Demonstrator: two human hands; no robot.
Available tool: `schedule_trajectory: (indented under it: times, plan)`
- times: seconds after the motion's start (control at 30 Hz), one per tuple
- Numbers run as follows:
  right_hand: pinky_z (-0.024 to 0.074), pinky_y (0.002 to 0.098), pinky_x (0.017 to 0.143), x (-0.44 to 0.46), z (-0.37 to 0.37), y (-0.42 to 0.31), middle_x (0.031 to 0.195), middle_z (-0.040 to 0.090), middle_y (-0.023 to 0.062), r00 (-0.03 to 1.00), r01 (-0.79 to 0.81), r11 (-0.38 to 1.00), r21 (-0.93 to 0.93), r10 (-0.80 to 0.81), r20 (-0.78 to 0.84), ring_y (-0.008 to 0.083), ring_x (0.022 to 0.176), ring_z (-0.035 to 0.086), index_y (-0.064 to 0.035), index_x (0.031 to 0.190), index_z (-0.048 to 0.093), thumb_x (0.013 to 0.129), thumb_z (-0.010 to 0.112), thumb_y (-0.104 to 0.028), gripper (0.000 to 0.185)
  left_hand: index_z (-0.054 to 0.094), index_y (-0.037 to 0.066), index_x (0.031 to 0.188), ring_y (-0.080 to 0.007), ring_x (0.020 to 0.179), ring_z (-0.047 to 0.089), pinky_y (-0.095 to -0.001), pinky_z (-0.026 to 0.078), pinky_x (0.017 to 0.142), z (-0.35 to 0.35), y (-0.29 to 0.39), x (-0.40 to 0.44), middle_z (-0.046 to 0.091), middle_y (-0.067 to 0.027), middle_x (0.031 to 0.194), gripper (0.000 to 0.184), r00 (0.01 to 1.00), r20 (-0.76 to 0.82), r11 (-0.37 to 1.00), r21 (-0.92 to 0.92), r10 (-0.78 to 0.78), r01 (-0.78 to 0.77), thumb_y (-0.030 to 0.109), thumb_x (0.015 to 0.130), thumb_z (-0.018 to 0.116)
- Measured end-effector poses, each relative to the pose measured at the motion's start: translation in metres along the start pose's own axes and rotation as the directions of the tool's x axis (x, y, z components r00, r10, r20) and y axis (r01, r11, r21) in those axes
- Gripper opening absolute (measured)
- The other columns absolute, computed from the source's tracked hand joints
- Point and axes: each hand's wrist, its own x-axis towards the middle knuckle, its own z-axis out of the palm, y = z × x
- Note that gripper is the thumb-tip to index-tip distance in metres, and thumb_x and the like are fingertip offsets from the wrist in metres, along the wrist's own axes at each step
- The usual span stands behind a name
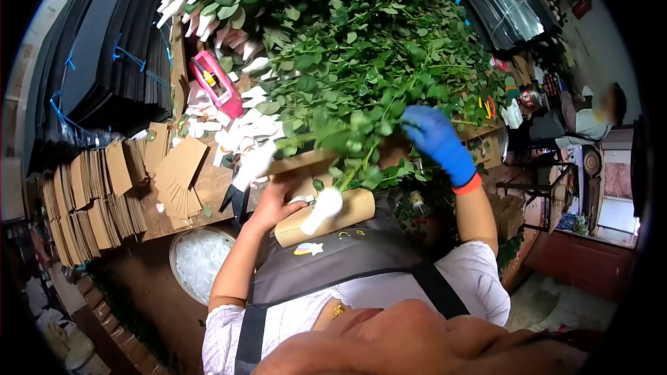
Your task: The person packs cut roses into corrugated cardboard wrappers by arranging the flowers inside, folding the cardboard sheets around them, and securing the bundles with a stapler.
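Observation:
My left hand (276, 203) is bare and grips the upper left edge of a bent sheet of tan corrugated cardboard (351, 210), its thumb over the edge. The cardboard lies against my dark apron. Over it hangs a flower head in a white net sleeve (324, 212), its leafy stem running up and right. My right hand (432, 137), in a blue glove with an orange cuff, is closed around leafy stems, partly blurred. Left of the cardboard another white-sleeved head (256, 164) shows, near black scissors (236, 203).
A large pile of green leafy stems (347, 48) covers the table. A pink tape dispenser (217, 87), stacked cardboard pieces (90, 194) and black sheets (121, 48) stand left. A tub of white pieces (201, 260) sits below. Another person (590, 121) is at far right.

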Motion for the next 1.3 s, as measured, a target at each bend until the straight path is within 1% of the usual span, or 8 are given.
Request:
schedule_trajectory:
  times: [0.03, 0.07, 0.37, 0.53, 0.67, 0.97, 1.07, 1.3]
  plan:
    - [0.0531, 0.0442, 0.085, -0.005, 0.005, -0.001, 0.106, 0.069, 0.0128, 0.998, 0.001, 1.000, -0.013, 0.000, 0.061, 0.0347, 0.097, 0.066, -0.0105, 0.107, 0.067, 0.088, 0.069, -0.018, 0.021, 0.064, 0.000, 0.126, -0.0305, 0.098, 0.066, -0.0413, 0.054, 0.086, -0.013, 0.034, 0.006, 0.069, -0.0196, 0.111, 0.056, 0.936, 0.155, 0.944, 0.151, -0.316, 0.294, 0.025, 0.081, 0.085]
    - [0.0532, 0.0443, 0.085, -0.008, 0.008, -0.002, 0.106, 0.069, 0.0130, 0.998, -0.055, 0.997, 0.057, 0.055, 0.011, 0.0353, 0.097, 0.066, -0.0098, 0.107, 0.067, 0.088, 0.068, -0.018, 0.021, 0.065, 0.001, 0.125, -0.0231, 0.084, 0.068, -0.0376, 0.056, 0.077, 0.002, 0.011, 0.004, 0.071, -0.0164, 0.102, 0.054, 0.984, -0.089, 0.983, -0.077, 0.157, -0.164, 0.024, 0.080, 0.086]
    - [0.0518, 0.0490, 0.076, 0.136, 0.017, -0.042, 0.094, 0.064, 0.0159, 0.918, 0.055, 0.990, 0.129, 0.001, -0.397, 0.0400, 0.087, 0.063, -0.0068, 0.096, 0.062, 0.093, 0.061, -0.027, 0.020, 0.070, 0.003, 0.101, -0.0238, 0.086, 0.066, -0.0353, 0.054, 0.076, -0.003, 0.009, 0.004, 0.065, -0.0099, 0.098, 0.030, 0.998, 0.057, 0.989, 0.143, 0.025, -0.032, 0.018, 0.080, 0.084]
    - [0.0546, 0.0466, 0.080, 0.211, 0.040, 0.012, 0.104, 0.071, 0.0098, 0.952, -0.220, 0.879, -0.422, 0.287, 0.102, 0.0323, 0.091, 0.068, -0.0123, 0.106, 0.069, 0.090, 0.064, -0.026, 0.022, 0.074, 0.004, 0.099, -0.0222, 0.086, 0.063, -0.0332, 0.052, 0.074, -0.006, 0.013, 0.001, 0.063, -0.0075, 0.098, 0.023, 0.991, 0.114, 0.997, 0.029, -0.069, 0.066, 0.014, 0.081, 0.084]
    - [0.0547, 0.0431, 0.083, 0.177, -0.006, -0.014, 0.110, 0.071, 0.0065, 0.838, 0.071, 0.911, -0.406, -0.276, -0.471, 0.0291, 0.095, 0.068, -0.0149, 0.105, 0.069, 0.085, 0.069, -0.018, 0.021, 0.074, 0.005, 0.097, -0.0234, 0.088, 0.065, -0.0350, 0.053, 0.075, -0.001, 0.001, 0.002, 0.062, -0.0078, 0.098, 0.025, 0.996, 0.088, 0.997, 0.070, 0.034, -0.040, 0.019, 0.079, 0.085]
    - [0.0553, 0.0435, 0.085, 0.010, -0.020, -0.029, 0.103, 0.070, 0.0102, 0.938, 0.119, 0.985, 0.124, -0.153, 0.311, 0.0324, 0.096, 0.068, -0.0142, 0.108, 0.069, 0.085, 0.069, -0.011, 0.023, 0.041, 0.010, 0.148, -0.0120, 0.087, 0.060, -0.0291, 0.053, 0.076, 0.002, -0.005, 0.001, 0.063, -0.0050, 0.103, 0.088, 0.967, 0.097, 0.932, -0.262, -0.234, 0.252, 0.019, 0.076, 0.090]
    - [0.0555, 0.0435, 0.080, -0.029, 0.027, -0.007, 0.098, 0.070, 0.0131, 0.872, 0.009, 0.942, -0.335, 0.156, 0.465, 0.0335, 0.092, 0.068, -0.0183, 0.114, 0.069, 0.085, 0.064, -0.007, 0.032, 0.034, 0.011, 0.151, -0.0295, 0.091, 0.066, -0.0369, 0.055, 0.085, 0.007, -0.011, -0.002, 0.064, -0.0144, 0.112, 0.099, 0.997, -0.078, 1.000, 0.003, 0.009, -0.009, 0.025, 0.073, 0.092]
    - [0.0543, 0.0467, 0.089, -0.027, 0.043, 0.007, 0.111, 0.070, 0.0079, 0.809, 0.040, 0.960, -0.277, 0.132, 0.572, 0.0286, 0.103, 0.068, -0.0239, 0.121, 0.070, 0.088, 0.066, -0.032, 0.035, 0.066, 0.009, 0.123, -0.0256, 0.100, 0.060, -0.0351, 0.050, 0.083, -0.004, 0.011, 0.002, 0.057, -0.0102, 0.110, 0.045, 0.999, 0.044, 0.997, 0.078, 0.023, -0.026, 0.020, 0.082, 0.083]
